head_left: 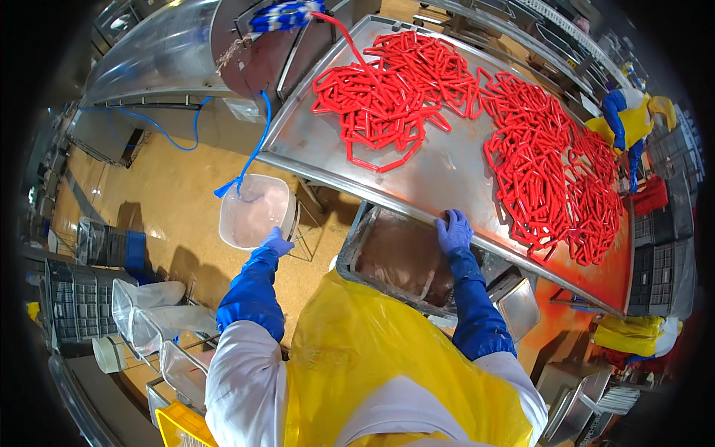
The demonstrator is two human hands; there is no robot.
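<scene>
My left hand (278,242), in a purple glove, is at the near right rim of a white tub (232,242) holding pinkish liquid. Its thumb stands apart from the fingers; whether it touches the rim I cannot tell. My right hand (455,231), gloved alike, lies with fingers spread over the front edge of a steel table (454,160). Linked red sausages cover much of that table in two heaps: a left heap (387,97) and a right heap (532,164). Below the table edge, in front of me, stands a dark grey crate (346,261) with a brownish, murky filling.
A steel drum-shaped machine (149,56) stands at the far left. A blue hose (262,141) hangs into the tub. Grey crates (78,298) and a plastic-lined rack (160,320) are at left. Another person in a yellow apron (629,123) stands beyond the table's right end.
</scene>
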